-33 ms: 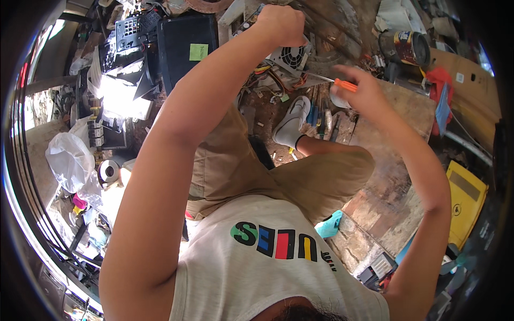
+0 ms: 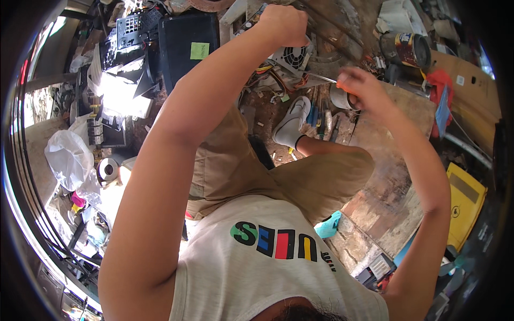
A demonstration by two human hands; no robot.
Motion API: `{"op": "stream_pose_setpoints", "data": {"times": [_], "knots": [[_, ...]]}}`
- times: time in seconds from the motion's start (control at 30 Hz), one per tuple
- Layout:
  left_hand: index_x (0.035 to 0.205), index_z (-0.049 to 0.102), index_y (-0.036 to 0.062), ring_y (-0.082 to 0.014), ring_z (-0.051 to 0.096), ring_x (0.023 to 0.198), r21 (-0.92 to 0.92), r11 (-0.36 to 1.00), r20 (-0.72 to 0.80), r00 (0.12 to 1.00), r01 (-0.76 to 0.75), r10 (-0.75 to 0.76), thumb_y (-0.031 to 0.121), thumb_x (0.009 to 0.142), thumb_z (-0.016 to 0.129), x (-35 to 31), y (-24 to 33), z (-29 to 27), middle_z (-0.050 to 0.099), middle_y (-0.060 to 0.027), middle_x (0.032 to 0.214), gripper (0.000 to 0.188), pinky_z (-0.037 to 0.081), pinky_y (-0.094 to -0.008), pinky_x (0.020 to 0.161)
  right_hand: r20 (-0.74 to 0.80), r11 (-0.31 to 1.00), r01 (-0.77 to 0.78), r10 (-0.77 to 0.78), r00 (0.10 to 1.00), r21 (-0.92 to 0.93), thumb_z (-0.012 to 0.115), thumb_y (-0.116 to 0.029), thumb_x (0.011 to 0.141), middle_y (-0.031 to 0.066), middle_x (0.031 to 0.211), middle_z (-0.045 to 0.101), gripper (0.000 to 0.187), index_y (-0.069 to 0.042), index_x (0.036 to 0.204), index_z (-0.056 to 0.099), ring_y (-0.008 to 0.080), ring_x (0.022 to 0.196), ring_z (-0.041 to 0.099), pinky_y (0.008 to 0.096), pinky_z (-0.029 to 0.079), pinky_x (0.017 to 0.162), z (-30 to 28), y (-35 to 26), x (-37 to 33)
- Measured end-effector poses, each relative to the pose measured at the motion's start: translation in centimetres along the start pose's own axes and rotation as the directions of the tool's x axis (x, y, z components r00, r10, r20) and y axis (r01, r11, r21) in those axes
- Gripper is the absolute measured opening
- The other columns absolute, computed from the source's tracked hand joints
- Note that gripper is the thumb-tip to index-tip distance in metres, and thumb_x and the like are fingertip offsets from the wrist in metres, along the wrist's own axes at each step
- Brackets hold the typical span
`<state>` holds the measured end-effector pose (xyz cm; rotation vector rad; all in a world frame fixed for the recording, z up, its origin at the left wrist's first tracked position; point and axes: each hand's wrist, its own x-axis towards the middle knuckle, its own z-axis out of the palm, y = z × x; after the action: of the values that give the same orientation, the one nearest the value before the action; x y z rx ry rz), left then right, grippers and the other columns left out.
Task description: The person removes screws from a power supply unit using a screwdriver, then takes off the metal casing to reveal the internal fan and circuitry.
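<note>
A small grey metal power supply unit (image 2: pixel 294 56) with a round black fan grille lies at the top centre. My left hand (image 2: pixel 282 25) is curled into a fist against its far upper edge; the fingertips are hidden. My right hand (image 2: pixel 364 88), to the right of the unit, is closed round the orange handle of a screwdriver (image 2: pixel 341 85). The thin shaft slants left to the unit's near lower side, where I cannot tell whether the tip is in a screw. Several coloured wires (image 2: pixel 276 80) spill from the casing. Under my right hand stands a round metal tin (image 2: pixel 341 100).
Several screwdrivers and hand tools (image 2: pixel 322 119) lie beside my shoe (image 2: pixel 295 119). A wooden board (image 2: pixel 385 176) lies at my right, with a yellow case (image 2: pixel 465 206) beyond. A black flat panel (image 2: pixel 188 37) is at upper left. A rusty can (image 2: pixel 405 49) stands upper right.
The fingers of my right hand have closed further round the screwdriver handle, and the hand has turned slightly. My left hand has hardly moved.
</note>
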<state>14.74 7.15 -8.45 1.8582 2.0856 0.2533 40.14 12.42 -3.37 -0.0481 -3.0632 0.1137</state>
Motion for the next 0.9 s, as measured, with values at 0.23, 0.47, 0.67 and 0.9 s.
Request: {"op": "stream_pose_setpoints", "data": {"times": [0.23,0.47,0.67,0.9], "knots": [[0.093,0.075,0.0047,-0.0315,0.073,0.092,0.004,1.000,-0.020,1.000,0.024,-0.024,0.037,0.076,0.071,0.2,-0.1,0.1,0.074,-0.0180,0.096,0.037,0.056,-0.0431,0.084,0.318,0.974,-0.227,0.217,0.923,-0.007,0.063,-0.025,0.093,0.0051,0.081,0.062,0.032,-0.010,0.122,0.064,0.0161,0.052,0.048,0.0317,0.043,0.052,0.0,1.2,0.3],[0.090,0.076,0.0064,-0.0293,0.073,0.091,-0.010,1.000,-0.048,0.999,0.003,-0.004,0.030,0.077,0.068,0.3,-0.4,0.2,0.074,-0.0176,0.092,0.028,0.057,-0.0418,0.080,0.447,0.603,-0.704,0.547,0.707,0.376,0.062,-0.024,0.095,0.0074,0.090,0.069,0.031,-0.009,0.122,0.064,0.0140,0.062,0.054,0.0276,0.044,0.057,-0.9,-0.4,0.5],[0.094,0.076,0.0063,-0.0294,0.073,0.092,-0.004,1.000,-0.046,0.999,0.010,-0.010,0.027,0.078,0.067,0.6,-0.2,0.5,0.074,-0.0169,0.096,0.028,0.057,-0.0410,0.080,0.295,0.969,-0.247,0.236,0.926,0.001,0.066,-0.015,0.091,0.0038,0.089,0.067,0.035,-0.009,0.126,0.063,0.0133,0.063,0.054,0.0314,0.047,0.060,0.2,0.5,-1.5],[0.098,0.075,0.0070,-0.0284,0.073,0.095,-0.013,1.000,-0.064,0.998,0.022,-0.023,0.034,0.079,0.070,0.3,-0.4,0.7,0.074,-0.0155,0.100,0.034,0.057,-0.0404,0.082,0.205,0.740,-0.514,0.475,0.856,0.432,0.068,-0.018,0.092,0.0009,0.090,0.063,0.034,-0.009,0.124,0.064,0.0106,0.069,0.057,0.0294,0.046,0.063,-1.0,-2.0,0.7]]}}
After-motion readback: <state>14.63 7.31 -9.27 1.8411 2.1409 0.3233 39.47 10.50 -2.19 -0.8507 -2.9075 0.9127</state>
